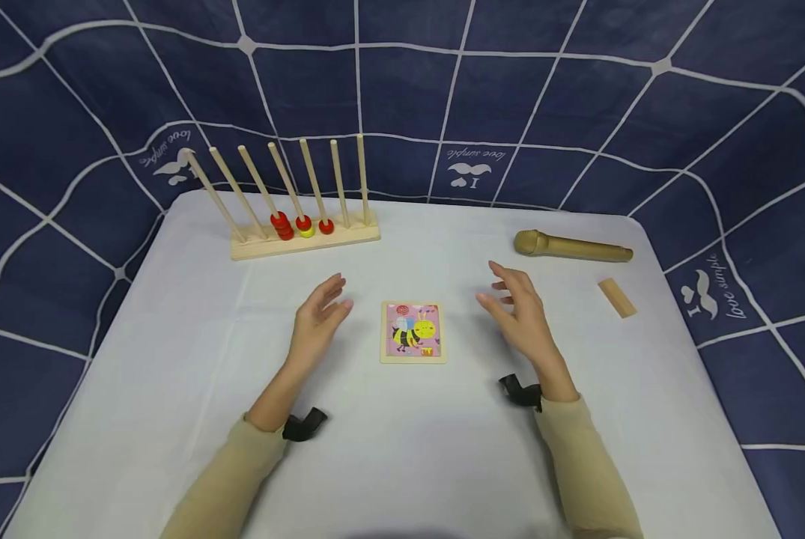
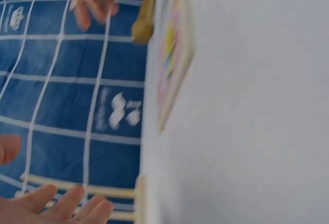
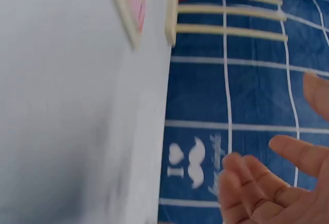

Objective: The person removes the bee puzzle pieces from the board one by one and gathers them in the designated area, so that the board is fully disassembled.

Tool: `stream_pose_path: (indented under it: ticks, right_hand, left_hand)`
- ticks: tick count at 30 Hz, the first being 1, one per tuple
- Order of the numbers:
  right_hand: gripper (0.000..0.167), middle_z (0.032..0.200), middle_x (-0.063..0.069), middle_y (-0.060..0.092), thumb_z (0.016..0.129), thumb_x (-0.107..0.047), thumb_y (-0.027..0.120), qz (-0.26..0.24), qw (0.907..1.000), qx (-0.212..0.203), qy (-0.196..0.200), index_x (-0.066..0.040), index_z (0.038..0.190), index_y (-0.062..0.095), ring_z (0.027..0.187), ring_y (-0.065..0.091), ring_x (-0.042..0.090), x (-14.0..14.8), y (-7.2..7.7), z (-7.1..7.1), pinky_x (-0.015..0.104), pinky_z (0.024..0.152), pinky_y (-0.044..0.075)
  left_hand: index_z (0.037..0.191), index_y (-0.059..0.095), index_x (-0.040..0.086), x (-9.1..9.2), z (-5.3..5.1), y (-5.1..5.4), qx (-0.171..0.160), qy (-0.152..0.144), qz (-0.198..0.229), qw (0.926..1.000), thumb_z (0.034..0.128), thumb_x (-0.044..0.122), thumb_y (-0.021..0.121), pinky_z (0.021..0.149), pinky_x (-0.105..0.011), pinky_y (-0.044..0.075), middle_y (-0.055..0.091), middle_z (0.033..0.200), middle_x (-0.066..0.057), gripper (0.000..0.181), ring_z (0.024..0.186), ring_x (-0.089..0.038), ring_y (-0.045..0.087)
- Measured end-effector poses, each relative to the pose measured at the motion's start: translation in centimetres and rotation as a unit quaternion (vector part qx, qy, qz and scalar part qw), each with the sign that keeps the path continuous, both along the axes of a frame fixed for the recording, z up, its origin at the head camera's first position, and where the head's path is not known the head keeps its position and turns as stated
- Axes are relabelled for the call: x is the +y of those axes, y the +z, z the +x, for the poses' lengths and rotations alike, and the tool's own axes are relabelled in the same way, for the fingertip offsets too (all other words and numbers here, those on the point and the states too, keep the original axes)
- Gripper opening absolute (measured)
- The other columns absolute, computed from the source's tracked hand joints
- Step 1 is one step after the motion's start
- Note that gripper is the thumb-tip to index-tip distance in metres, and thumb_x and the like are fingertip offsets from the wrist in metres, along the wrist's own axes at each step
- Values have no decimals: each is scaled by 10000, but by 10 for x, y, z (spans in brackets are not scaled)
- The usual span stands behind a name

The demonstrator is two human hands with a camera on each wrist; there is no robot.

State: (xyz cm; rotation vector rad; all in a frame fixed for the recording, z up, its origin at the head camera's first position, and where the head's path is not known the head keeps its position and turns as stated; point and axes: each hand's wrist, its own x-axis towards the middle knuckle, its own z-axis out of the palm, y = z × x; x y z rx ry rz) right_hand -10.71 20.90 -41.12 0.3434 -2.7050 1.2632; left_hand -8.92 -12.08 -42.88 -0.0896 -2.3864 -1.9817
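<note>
A square bee picture puzzle point(image 1: 413, 332) in a pale wooden frame lies flat on the white table. To its left my left hand point(image 1: 314, 323) is held above the table, fingers relaxed and holding nothing. My right hand point(image 1: 520, 314) hovers on the other side of the puzzle, its fingers loosely bent and nothing in them. Neither hand touches the puzzle. The left wrist view shows the puzzle point(image 2: 174, 49) edge-on beyond the left fingertips; in the right wrist view only a corner of the puzzle point(image 3: 134, 8) appears.
A wooden rack point(image 1: 305, 241) with upright pegs and several red and yellow beads stands at the back left. At the back right lie a gold microphone point(image 1: 573, 247) and a small wooden block point(image 1: 617, 298). Dark blue cloth with white lines point(image 1: 402, 90) hangs around the table.
</note>
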Motion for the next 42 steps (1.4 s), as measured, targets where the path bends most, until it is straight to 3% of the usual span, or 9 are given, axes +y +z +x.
stream_pose_path:
  ticks: [4, 9, 16, 22, 29, 36, 39, 42]
  right_hand:
    - [503, 1270, 173, 551, 955, -219, 638, -534, 9978, -404, -1, -108, 1426, 497, 1059, 583, 270, -15, 0, -1, 310, 828, 483]
    - [445, 1232, 174, 571, 963, -220, 626, -1270, 9869, -974, 215, -84, 1379, 539, 998, 565, 178, -29, 1, -3, 194, 761, 467]
    - [413, 1202, 267, 556, 975, -174, 601, -1968, 9676, -1437, 663, -22, 1354, 540, 918, 577, 98, -46, -3, -8, 212, 787, 530]
    - [414, 1204, 256, 566, 973, -135, 595, -2113, 9579, -1745, 855, 21, 1351, 529, 932, 569, 125, -62, -10, -13, 154, 776, 506]
    - [387, 1072, 151, 588, 971, -125, 596, -2227, 9516, -1930, 875, 34, 1321, 550, 848, 585, 303, -76, -20, -18, 265, 747, 533]
    - [368, 1022, 68, 586, 967, -95, 592, -2472, 9432, -2053, 847, 43, 1307, 560, 845, 575, 303, -85, -27, -22, 230, 724, 533]
    - [363, 1014, 85, 594, 960, -79, 592, -2425, 9465, -1958, 840, 48, 1299, 566, 816, 577, 287, -88, -29, -23, 228, 696, 536]
    - [344, 984, 113, 609, 945, -67, 612, -2135, 9575, -1786, 759, 39, 1272, 592, 717, 562, 193, -91, -34, -25, 194, 620, 499]
  left_hand:
    - [1410, 452, -40, 17, 4, -16, -126, -75, 214, 9997, 945, 73, 621, 1152, -517, 316, 456, 1470, -228, 507, 1400, -345, 395]
    - [1362, 540, 18, 29, 11, -34, -79, -314, -343, 9989, 905, 73, 675, 1176, -508, 277, 475, 1475, -156, 480, 1422, -330, 374]
    - [1302, 600, 27, 35, 13, -54, 439, -327, -1188, 9914, 820, 52, 757, 1187, -563, 201, 495, 1463, -165, 507, 1464, -373, 282]
    - [1344, 558, 0, 39, 12, -57, 590, -562, -1787, 9805, 824, 117, 761, 1203, -574, 92, 476, 1476, -183, 570, 1467, -394, 263]
    - [1338, 552, -46, 40, 13, -56, 703, -667, -2270, 9691, 849, 145, 742, 1194, -582, 126, 442, 1487, -221, 558, 1461, -420, 250]
    - [1342, 551, -36, 39, 14, -56, 631, -804, -2716, 9570, 873, 212, 724, 1194, -600, 67, 400, 1517, -195, 558, 1482, -400, 197]
    - [1347, 560, -6, 37, 15, -56, 638, -807, -3078, 9459, 877, 259, 717, 1181, -631, 45, 400, 1524, -170, 562, 1481, -392, 210]
    - [1349, 564, 12, 36, 16, -56, 646, -801, -3265, 9396, 878, 285, 712, 1174, -646, 36, 402, 1526, -156, 564, 1480, -384, 220]
